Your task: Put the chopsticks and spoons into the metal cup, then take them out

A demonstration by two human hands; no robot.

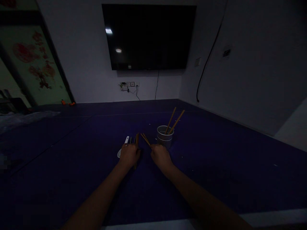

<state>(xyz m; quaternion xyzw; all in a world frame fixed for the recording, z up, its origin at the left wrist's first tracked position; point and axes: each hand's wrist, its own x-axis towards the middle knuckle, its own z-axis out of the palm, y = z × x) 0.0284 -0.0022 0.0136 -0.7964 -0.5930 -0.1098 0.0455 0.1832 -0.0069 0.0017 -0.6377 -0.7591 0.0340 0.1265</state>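
Pale round cup (164,138), beyond right hand (160,154): two yellowish wooden chopsticks (177,122) already in.
Right hand: closed on slim brown sticks (145,139), outside cup.
Left hand (130,153): curled over reddish-brown sticks (137,138); grip unclear, dim light.
White spoon (127,140): outside, beside left hand.

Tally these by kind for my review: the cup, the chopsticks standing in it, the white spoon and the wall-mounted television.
Cup: 1
Chopsticks standing in it: 2
White spoon: 1
Wall-mounted television: 1
Total: 5
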